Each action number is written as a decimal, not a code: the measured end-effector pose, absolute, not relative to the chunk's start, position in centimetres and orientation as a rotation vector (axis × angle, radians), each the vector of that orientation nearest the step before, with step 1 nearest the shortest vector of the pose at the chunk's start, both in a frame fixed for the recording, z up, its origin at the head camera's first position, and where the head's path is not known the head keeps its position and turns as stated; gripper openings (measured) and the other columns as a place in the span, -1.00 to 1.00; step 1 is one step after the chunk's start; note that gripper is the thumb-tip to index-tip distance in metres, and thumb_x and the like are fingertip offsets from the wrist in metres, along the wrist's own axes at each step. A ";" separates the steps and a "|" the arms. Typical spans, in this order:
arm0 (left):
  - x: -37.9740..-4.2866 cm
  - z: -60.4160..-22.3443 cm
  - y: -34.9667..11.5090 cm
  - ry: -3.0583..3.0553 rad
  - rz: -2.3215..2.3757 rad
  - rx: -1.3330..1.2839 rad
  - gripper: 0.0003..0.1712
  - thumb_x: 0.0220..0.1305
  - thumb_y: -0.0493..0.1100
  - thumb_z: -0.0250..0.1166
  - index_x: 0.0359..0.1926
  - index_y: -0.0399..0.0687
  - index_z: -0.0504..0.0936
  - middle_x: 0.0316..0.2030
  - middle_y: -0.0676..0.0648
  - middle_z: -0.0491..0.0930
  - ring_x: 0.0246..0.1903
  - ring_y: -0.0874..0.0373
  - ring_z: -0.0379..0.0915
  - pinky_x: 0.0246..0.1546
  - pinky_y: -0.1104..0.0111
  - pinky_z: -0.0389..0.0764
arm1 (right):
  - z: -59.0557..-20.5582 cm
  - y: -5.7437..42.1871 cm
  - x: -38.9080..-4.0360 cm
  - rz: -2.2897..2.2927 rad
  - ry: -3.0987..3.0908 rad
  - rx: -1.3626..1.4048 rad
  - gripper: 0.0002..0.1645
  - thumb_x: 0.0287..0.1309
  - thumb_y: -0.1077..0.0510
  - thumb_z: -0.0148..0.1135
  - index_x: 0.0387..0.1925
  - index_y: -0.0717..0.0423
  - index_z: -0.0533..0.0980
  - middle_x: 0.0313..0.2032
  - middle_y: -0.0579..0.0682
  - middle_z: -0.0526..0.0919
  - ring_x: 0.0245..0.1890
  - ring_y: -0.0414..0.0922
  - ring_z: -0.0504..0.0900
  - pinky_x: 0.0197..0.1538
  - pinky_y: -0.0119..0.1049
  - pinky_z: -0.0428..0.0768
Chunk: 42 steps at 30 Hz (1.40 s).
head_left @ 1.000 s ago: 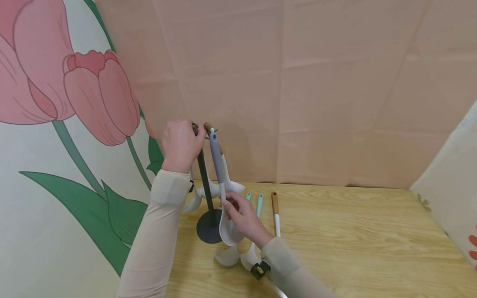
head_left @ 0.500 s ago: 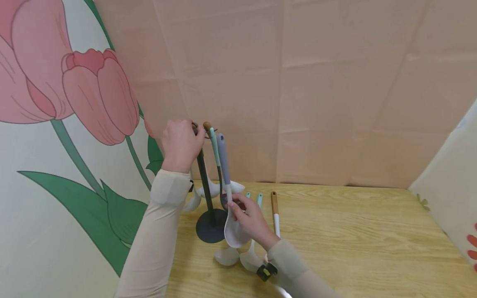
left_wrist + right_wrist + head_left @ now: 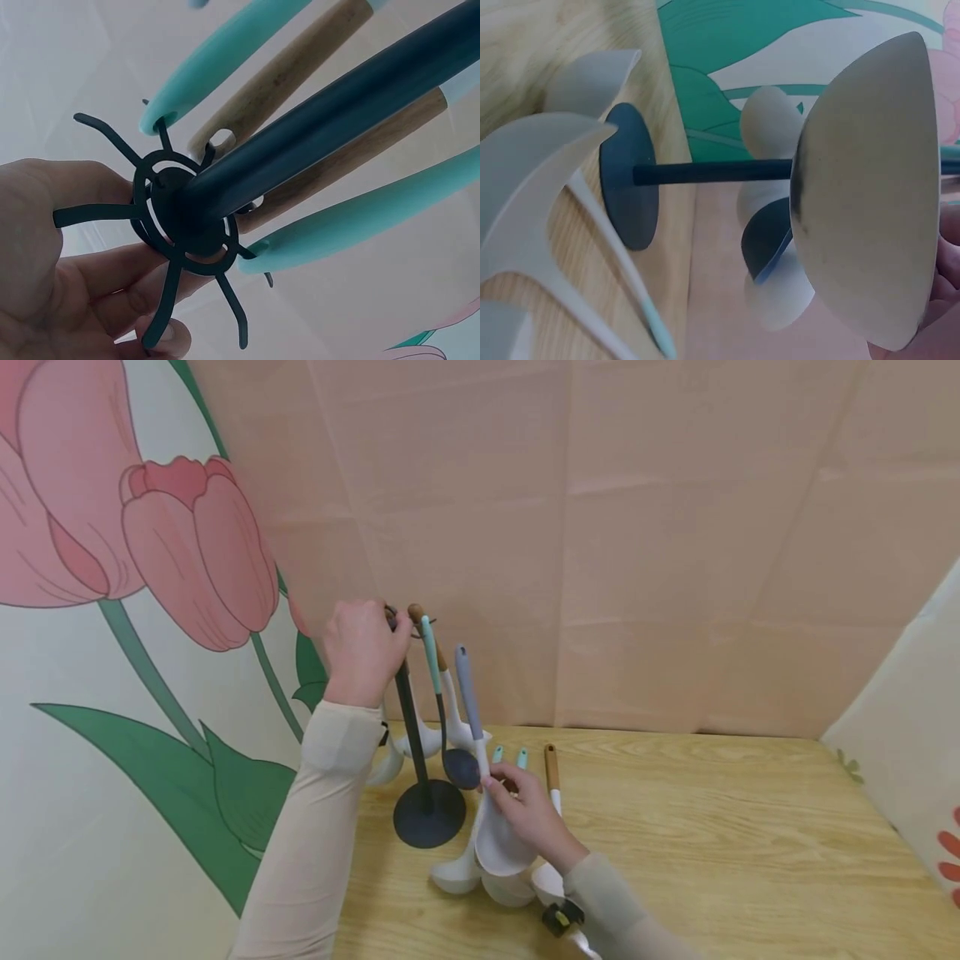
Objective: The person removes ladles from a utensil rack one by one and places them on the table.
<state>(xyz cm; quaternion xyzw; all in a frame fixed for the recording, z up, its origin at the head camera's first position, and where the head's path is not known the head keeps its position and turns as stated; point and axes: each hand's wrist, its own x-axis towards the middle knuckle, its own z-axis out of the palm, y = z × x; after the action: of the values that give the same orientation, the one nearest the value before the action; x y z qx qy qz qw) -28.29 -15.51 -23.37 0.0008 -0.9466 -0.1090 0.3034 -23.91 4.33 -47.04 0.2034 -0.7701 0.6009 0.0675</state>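
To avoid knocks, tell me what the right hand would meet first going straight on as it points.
Probably the dark ladle hanging from the stand, ahead of the right hand; depth is unclear.

Head view: left hand (image 3: 363,650) covers part of the stand (image 3: 415,731) up top. Right wrist view's no better, the held ladle (image 3: 868,199) blocks most of the right hand (image 3: 531,808). Left wrist view cuts the hanging ladles (image 3: 367,214) off partway.
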 end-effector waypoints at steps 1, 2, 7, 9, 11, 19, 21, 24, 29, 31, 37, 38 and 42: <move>-28.3 -23.4 -15.5 -2.507 -0.292 0.000 -0.51 0.43 0.03 0.05 -0.60 -0.07 0.59 -0.57 -0.11 0.59 -0.50 -0.06 0.48 -0.51 0.19 0.51 | -47.1 4.6 -23.9 1.810 -2.324 0.599 -0.78 0.39 0.19 0.18 -0.11 0.29 0.61 -0.30 0.08 0.69 -0.38 -0.24 0.54 -0.31 -0.43 0.55; -28.3 -23.4 -15.6 -2.505 -0.294 -0.002 -0.52 0.42 0.03 0.05 -0.60 -0.08 0.59 -0.56 -0.11 0.60 -0.50 -0.06 0.48 -0.51 0.19 0.51 | -47.2 4.8 -23.8 1.821 -2.328 0.581 -0.79 0.39 0.19 0.18 -0.11 0.27 0.62 -0.30 0.06 0.69 -0.38 -0.24 0.54 -0.31 -0.43 0.54; -28.3 -23.4 -15.6 -2.516 -0.306 0.009 -0.54 0.42 0.04 0.05 -0.53 -0.08 0.62 -0.52 -0.11 0.61 -0.47 -0.06 0.50 -0.50 0.19 0.52 | -47.8 6.0 -23.9 1.864 -2.357 0.475 -0.80 0.40 0.18 0.18 -0.11 0.21 0.63 -0.30 0.06 0.69 -0.40 -0.19 0.54 -0.33 -0.41 0.54; -28.2 -23.4 -15.7 -2.521 -0.306 0.014 -0.55 0.42 0.04 0.05 -0.52 -0.08 0.62 -0.52 -0.11 0.61 -0.47 -0.05 0.50 -0.51 0.19 0.51 | -48.1 6.5 -24.0 1.874 -2.377 0.431 -0.80 0.41 0.19 0.17 -0.10 0.22 0.63 -0.30 0.08 0.69 -0.42 -0.19 0.53 -0.35 -0.41 0.53; -28.3 -23.4 -15.7 -2.519 -0.303 0.014 -0.55 0.42 0.04 0.05 -0.52 -0.08 0.62 -0.52 -0.11 0.61 -0.48 -0.05 0.50 -0.52 0.19 0.51 | -48.4 7.0 -24.0 1.892 -2.387 0.385 -0.80 0.41 0.20 0.16 -0.09 0.23 0.63 -0.30 0.10 0.69 -0.44 -0.19 0.52 -0.37 -0.41 0.52; -28.3 -23.4 -15.7 -2.511 -0.308 -0.003 -0.54 0.42 0.03 0.07 -0.55 -0.08 0.61 -0.54 -0.10 0.59 -0.51 -0.04 0.48 -0.54 0.20 0.50 | -49.0 8.7 -23.8 1.873 -2.404 0.314 -0.76 0.42 0.20 0.15 -0.04 0.29 0.60 -0.35 0.06 0.61 -0.48 -0.20 0.49 -0.41 -0.40 0.50; -28.3 -23.3 -15.7 -2.510 -0.308 -0.006 -0.54 0.42 0.02 0.08 -0.57 -0.09 0.60 -0.55 -0.11 0.58 -0.51 -0.04 0.48 -0.54 0.21 0.49 | -49.2 9.1 -23.8 1.864 -2.410 0.316 -0.74 0.42 0.20 0.14 -0.03 0.30 0.60 -0.34 0.06 0.60 -0.47 -0.20 0.49 -0.40 -0.40 0.51; -28.2 -23.4 -15.7 -2.503 -0.307 -0.014 -0.53 0.42 0.02 0.08 -0.59 -0.09 0.59 -0.57 -0.11 0.57 -0.53 -0.04 0.48 -0.55 0.21 0.49 | -49.3 9.7 -23.7 1.837 -2.424 0.313 -0.74 0.42 0.19 0.14 -0.02 0.30 0.60 -0.30 0.08 0.60 -0.46 -0.20 0.50 -0.40 -0.40 0.52; -28.2 -23.4 -15.8 -2.494 -0.316 -0.019 -0.56 0.41 0.00 0.10 -0.58 -0.10 0.59 -0.57 -0.11 0.58 -0.53 -0.03 0.49 -0.54 0.21 0.50 | -49.8 10.7 -23.7 1.797 -2.452 0.281 -0.78 0.41 0.20 0.15 -0.04 0.24 0.60 -0.25 0.09 0.61 -0.46 -0.20 0.52 -0.41 -0.40 0.52; -28.2 -23.4 -15.7 -2.493 -0.317 -0.019 -0.56 0.41 0.00 0.10 -0.58 -0.10 0.59 -0.57 -0.11 0.59 -0.53 -0.03 0.50 -0.54 0.21 0.51 | -50.0 11.3 -23.7 1.791 -2.457 0.269 -0.78 0.41 0.21 0.16 -0.05 0.25 0.59 -0.26 0.09 0.62 -0.47 -0.21 0.52 -0.41 -0.40 0.52; -28.3 -23.4 -15.7 -2.489 -0.310 -0.026 -0.54 0.41 0.00 0.07 -0.60 -0.09 0.59 -0.59 -0.10 0.59 -0.56 -0.02 0.50 -0.56 0.21 0.50 | -50.6 13.0 -23.8 1.734 -2.494 0.212 -0.78 0.38 0.24 0.17 -0.07 0.33 0.60 -0.28 0.12 0.63 -0.51 -0.24 0.49 -0.44 -0.42 0.49; -28.3 -23.4 -15.7 -2.488 -0.310 -0.025 -0.54 0.41 0.00 0.07 -0.59 -0.09 0.59 -0.59 -0.10 0.59 -0.56 -0.02 0.51 -0.56 0.22 0.50 | -50.7 13.2 -23.8 1.718 -2.501 0.207 -0.77 0.38 0.25 0.18 -0.07 0.34 0.60 -0.28 0.13 0.64 -0.52 -0.24 0.49 -0.44 -0.42 0.48; -28.3 -23.5 -15.7 -2.489 -0.312 -0.023 -0.55 0.41 0.00 0.06 -0.57 -0.10 0.60 -0.59 -0.10 0.59 -0.56 -0.02 0.51 -0.57 0.22 0.49 | -51.2 14.1 -23.8 1.657 -2.543 0.180 -0.78 0.37 0.26 0.18 -0.08 0.34 0.60 -0.29 0.11 0.63 -0.52 -0.25 0.47 -0.46 -0.42 0.47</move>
<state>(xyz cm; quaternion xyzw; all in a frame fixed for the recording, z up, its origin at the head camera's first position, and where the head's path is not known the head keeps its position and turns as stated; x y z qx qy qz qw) -28.27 -15.70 -23.46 -0.0087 -0.9429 -0.1184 0.3112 -23.81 14.14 -51.24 0.0590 -0.8353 0.5443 0.0505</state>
